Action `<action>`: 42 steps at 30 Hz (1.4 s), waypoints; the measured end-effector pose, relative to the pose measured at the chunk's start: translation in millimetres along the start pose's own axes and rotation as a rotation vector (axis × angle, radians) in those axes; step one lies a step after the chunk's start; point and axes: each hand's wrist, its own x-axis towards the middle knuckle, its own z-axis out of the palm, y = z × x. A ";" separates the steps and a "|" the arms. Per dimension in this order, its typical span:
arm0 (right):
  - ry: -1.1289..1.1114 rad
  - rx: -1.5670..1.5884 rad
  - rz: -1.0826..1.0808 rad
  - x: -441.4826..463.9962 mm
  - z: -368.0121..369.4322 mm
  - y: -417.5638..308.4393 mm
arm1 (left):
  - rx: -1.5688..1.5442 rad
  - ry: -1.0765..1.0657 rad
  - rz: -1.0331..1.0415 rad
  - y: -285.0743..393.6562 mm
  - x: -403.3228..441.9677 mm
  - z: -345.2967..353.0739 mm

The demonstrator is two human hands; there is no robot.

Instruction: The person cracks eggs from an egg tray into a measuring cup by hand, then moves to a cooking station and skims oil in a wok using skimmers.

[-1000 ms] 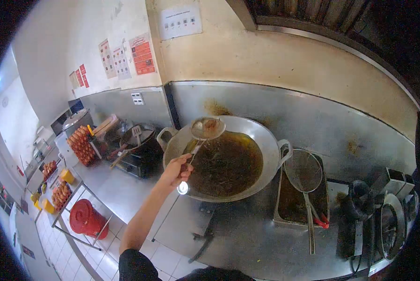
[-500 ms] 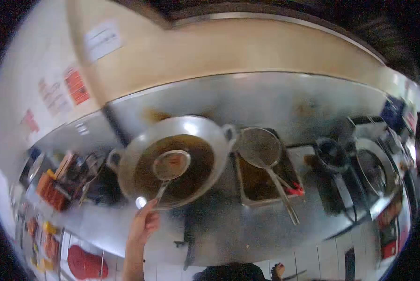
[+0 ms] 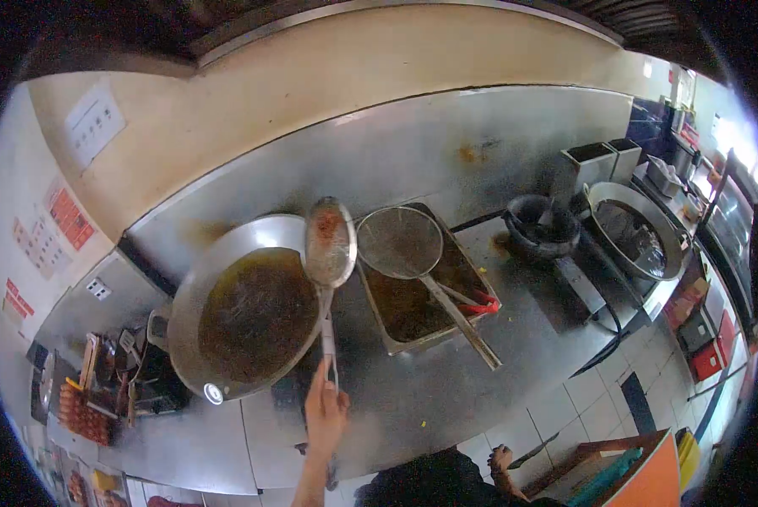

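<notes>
My left hand (image 3: pixel 326 411) is closed round the handle of a round mesh skimmer (image 3: pixel 330 245), which has reddish-brown bits in its bowl. The skimmer is raised over the right rim of a large wok (image 3: pixel 184 338) of dark oil. Just right of it, a larger strainer (image 3: pixel 400 242) lies across a rectangular metal tray (image 3: pixel 404 342) of dark liquid, beside red-tipped tongs (image 3: pixel 483 306). Low at the right, near the dark shirt, my right hand (image 3: pixel 501 459) is closed on a thin dark object that I cannot make out.
A dark pot (image 3: pixel 541 228), upright metal containers (image 3: pixel 588 160) and a second wok (image 3: pixel 636 232) stand along the counter's right side. Egg trays (image 3: pixel 83 416) and utensils are at the far left. An orange-sided box (image 3: pixel 645 473) stands low at the right.
The view has swung right. My left hand has carried the skimmer from over the oil to the wok's right rim, towards the tray. My right hand has come into view.
</notes>
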 end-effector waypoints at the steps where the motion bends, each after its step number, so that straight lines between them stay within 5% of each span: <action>1: -0.018 0.099 0.115 -3.1 -4.6 -8.8 | 0.020 -0.002 0.003 -11.9 1.3 10.3; 9: 0.073 0.435 0.285 -3.6 -21.8 63.0 | 0.855 -0.228 -0.039 -69.2 10.3 60.7; 11: 0.095 -0.245 0.022 -2.9 -24.5 67.9 | 0.804 -0.197 -0.009 -70.8 8.0 61.9; 12: 0.096 -0.246 0.023 -0.8 -28.4 69.8 | 0.751 -0.160 0.017 -71.9 6.7 62.3; 14: -0.008 0.059 0.337 -14.5 -47.3 16.5 | 0.794 -0.166 0.026 -81.2 12.9 61.6; 18: -0.256 0.272 0.583 17.6 -53.3 55.3 | 0.837 -0.255 -0.072 -59.1 13.4 58.8; 20: -0.259 0.470 0.318 35.5 -45.9 85.1 | 0.806 -0.218 -0.106 -58.7 10.1 60.7; 21: -0.243 1.014 0.667 41.2 -43.1 81.3 | 0.784 -0.231 -0.119 -62.7 5.7 58.7; 22: -0.288 0.691 0.549 51.8 -41.7 71.9 | 0.777 -0.159 -0.153 -80.3 4.6 57.0; 24: -0.285 0.148 0.443 50.4 -31.6 24.6 | 0.807 -0.119 0.208 -118.9 10.0 47.6; 27: -0.274 -0.123 0.447 50.9 -20.0 -7.4 | 0.697 -0.212 0.043 -52.9 -0.7 30.1; 32: -0.213 -0.102 0.090 67.4 11.7 28.1 | 0.523 -0.084 0.044 62.1 -20.0 -49.7; 33: -0.047 -0.102 -0.081 57.5 25.3 37.4 | 0.534 -0.017 0.116 61.1 -16.5 -76.5; 36: -0.416 0.224 0.086 68.3 19.1 32.2 | 0.492 0.131 0.180 62.5 0.7 -164.4; 38: -0.367 -0.072 0.040 66.3 21.7 -2.5 | 0.580 0.268 0.040 77.2 13.1 -219.7; 42: -0.347 -0.141 -0.015 45.7 27.9 -37.0 | 0.989 0.404 0.045 45.3 46.2 -331.0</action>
